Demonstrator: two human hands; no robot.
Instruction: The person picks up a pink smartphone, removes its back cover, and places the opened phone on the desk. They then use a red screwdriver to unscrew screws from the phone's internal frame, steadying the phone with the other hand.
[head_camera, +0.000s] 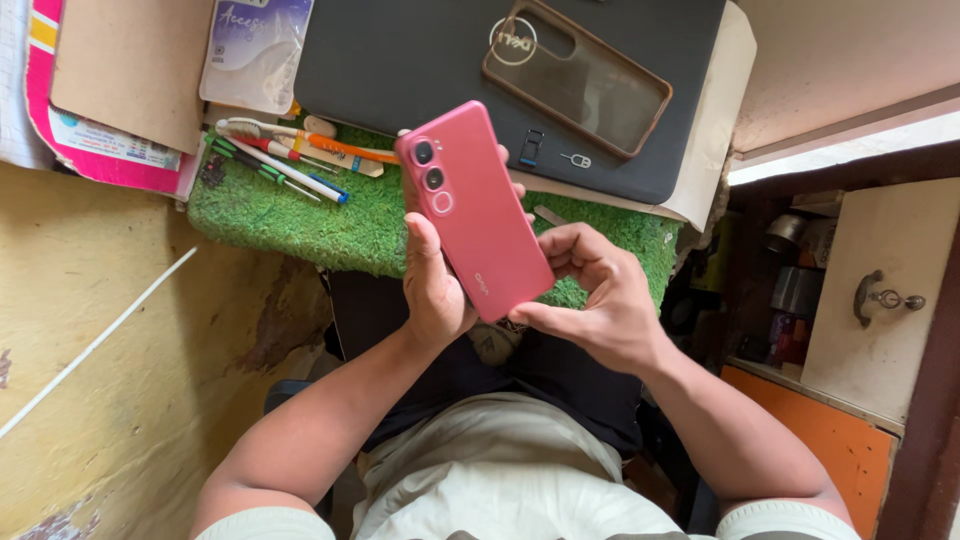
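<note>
— What was nearest the camera?

— The person's lap and two bare forearms, rising toward a red phone (473, 210) held back side up, its camera lenses at the far end.

— How did the hands have it?

— The left hand (435, 285) was wrapped round the phone's left edge, thumb lying along the back, fingertips showing past the far side; a firm, closed hold. The right hand (600, 300) was half curled at the phone's lower right corner, thumb tip pressed against that corner, the other fingers bent inward and empty.

— And where was the phone in the scene?

— In the air above the near edge of a green turf mat (300, 225), touching only the hands.

— What lay on the mat?

— A cluster of screwdrivers and small tools (285, 155) at its far left, well apart from the phone.

— Beyond that?

— A closed dark laptop (400, 60) with a clear brown-rimmed phone case (575, 80) resting on it, and a small black tray (531, 148) beside a metal pin (577, 160) near its front edge. To the left sat a plastic packet (255, 50); to the right, an open cabinet door with a metal handle (880, 297).
</note>
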